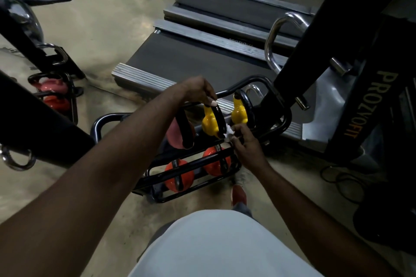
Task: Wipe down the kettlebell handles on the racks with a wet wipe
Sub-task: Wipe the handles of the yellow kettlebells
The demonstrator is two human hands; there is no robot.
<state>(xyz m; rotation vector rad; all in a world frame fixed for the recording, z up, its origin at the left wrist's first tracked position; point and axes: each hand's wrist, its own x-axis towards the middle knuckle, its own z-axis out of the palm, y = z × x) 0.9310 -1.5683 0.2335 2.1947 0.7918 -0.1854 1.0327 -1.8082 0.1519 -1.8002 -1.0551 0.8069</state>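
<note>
Glossy yellow kettlebells [210, 122], black-painted metal rack [265, 83], matt, rough floor [94, 27].

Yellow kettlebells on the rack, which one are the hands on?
The left yellow kettlebell: left hand grips its handle, right hand holds the wet wipe against it.

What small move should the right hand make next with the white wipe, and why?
Probably drag the white wet wipe up along the black curved handle of the left yellow kettlebell. The right hand pinches it at the handle's lower end, while the left hand holds the top steady.
</note>
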